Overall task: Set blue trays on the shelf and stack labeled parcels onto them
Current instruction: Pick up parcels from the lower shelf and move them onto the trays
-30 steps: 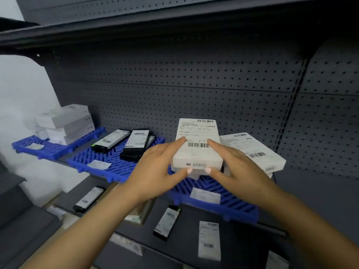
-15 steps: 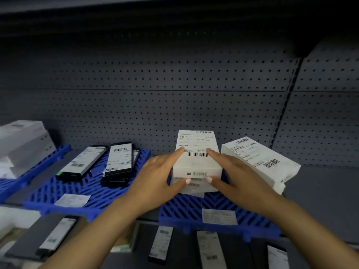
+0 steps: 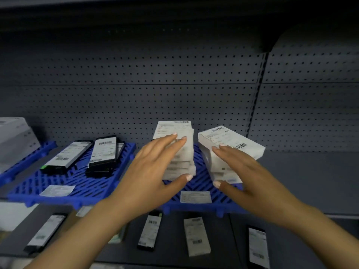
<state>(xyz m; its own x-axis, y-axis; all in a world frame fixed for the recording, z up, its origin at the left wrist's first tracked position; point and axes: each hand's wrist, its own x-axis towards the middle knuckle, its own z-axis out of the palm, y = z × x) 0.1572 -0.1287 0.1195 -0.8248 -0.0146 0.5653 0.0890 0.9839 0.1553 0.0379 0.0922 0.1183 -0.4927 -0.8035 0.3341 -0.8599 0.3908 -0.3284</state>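
Parcels, white and labeled, are sitting in two stacks on a blue tray on the dark grey shelf. The left hand is spreading wide over the left stack, fingers on top and thumb at its front. The right hand is lying open against the tilted right stack. Another blue tray to the left is carrying black boxes. Grey pegboard is backing the shelf, and a lower shelf is holding more labeled boxes.
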